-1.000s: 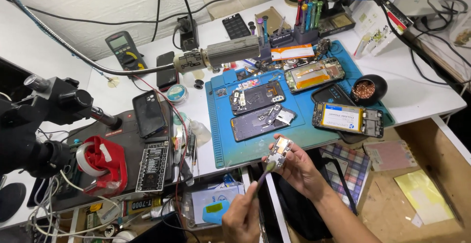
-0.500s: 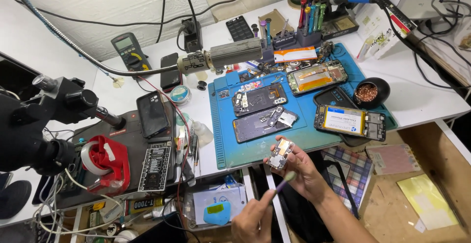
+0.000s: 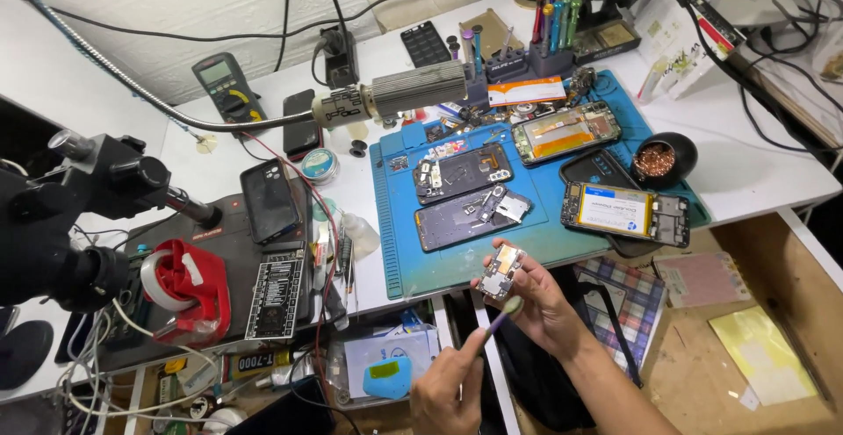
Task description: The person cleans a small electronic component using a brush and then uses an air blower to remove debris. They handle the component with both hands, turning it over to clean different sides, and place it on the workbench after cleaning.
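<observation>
Both your hands are raised close together below the bench edge.
Your right hand [image 3: 537, 299] cups upward, fingers curled in a pinch, forearm running down-right. Your left hand [image 3: 450, 388] sits lower, fingers closed, pointing up toward the right.

A small circuit board [image 3: 500, 273], tilted, below the mat edge, brush [image 3: 499, 316] bristles touching it.

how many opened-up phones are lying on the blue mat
4: two dark ones side by side at mid-mat, one at the far edge, one with a white-labelled battery at the right edge. Another dark slab beneath it may be a fifth.
</observation>
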